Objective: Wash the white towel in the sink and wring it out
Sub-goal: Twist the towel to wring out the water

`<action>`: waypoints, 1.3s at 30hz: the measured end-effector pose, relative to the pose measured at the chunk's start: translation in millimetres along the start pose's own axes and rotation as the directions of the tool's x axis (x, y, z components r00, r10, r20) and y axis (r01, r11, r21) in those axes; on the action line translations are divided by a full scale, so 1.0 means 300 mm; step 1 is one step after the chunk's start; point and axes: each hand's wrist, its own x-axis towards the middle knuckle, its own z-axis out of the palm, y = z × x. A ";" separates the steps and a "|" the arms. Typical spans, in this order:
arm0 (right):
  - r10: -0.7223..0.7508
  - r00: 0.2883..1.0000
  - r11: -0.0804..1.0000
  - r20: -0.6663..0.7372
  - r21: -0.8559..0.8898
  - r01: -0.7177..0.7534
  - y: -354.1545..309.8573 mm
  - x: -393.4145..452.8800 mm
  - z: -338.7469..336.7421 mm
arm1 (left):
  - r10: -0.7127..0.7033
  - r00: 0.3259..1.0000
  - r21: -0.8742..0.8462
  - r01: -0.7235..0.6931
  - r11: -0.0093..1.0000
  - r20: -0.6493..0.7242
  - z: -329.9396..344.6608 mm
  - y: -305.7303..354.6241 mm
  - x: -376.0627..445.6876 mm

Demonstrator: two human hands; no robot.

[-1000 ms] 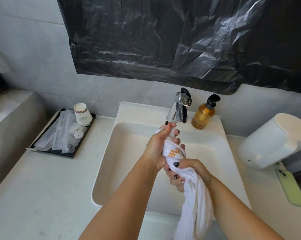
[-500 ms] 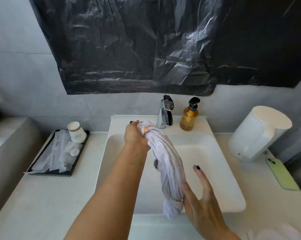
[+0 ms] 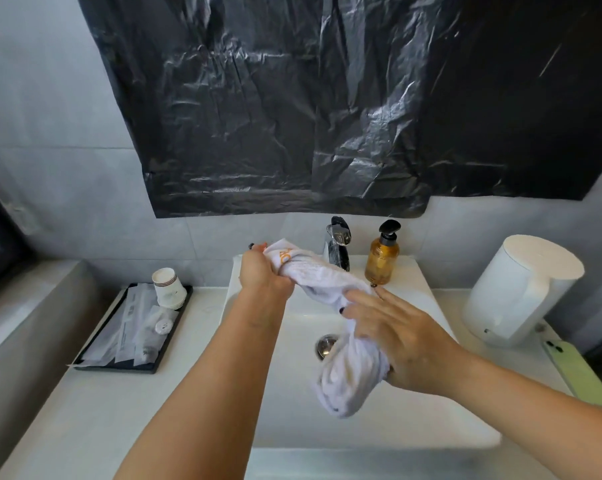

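A white towel with orange lettering is bunched into a thick roll and held above the white sink. My left hand grips its upper end near the back left of the basin, close to the chrome faucet. My right hand lies over the lower part of the roll, fingers fairly straight on top and the thumb hidden underneath. The towel's loose end hangs below that hand, over the basin and near the drain.
An amber soap pump bottle stands right of the faucet. A white bin and a green phone sit on the right counter. On the left, a black tray holds paper cups and packets. Black plastic covers the wall above.
My left hand has carried the towel's upper end up and to the left. My right hand let go of the middle, dropped low, and now rests over the lower part.
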 end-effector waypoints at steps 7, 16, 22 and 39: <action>0.928 0.350 0.311 -0.128 0.783 -0.538 -0.120 0.203 -0.078 | -0.015 0.995 0.010 0.014 1.000 0.096 -0.060 -0.041 -0.001; 0.878 0.473 0.406 0.080 0.401 -0.821 -0.128 0.141 -0.021 | -0.154 0.964 0.058 0.170 0.984 -0.217 -0.226 -0.174 -0.028; 0.121 0.945 0.961 0.304 -0.276 -0.034 -0.126 0.027 -0.067 | -0.049 0.992 0.273 0.079 0.959 -0.114 -0.195 -0.182 -0.145; 0.703 0.349 0.588 0.620 -0.229 -0.776 -0.089 0.305 -0.116 | 0.383 0.849 0.362 -0.508 0.782 0.364 -0.053 -0.154 -0.245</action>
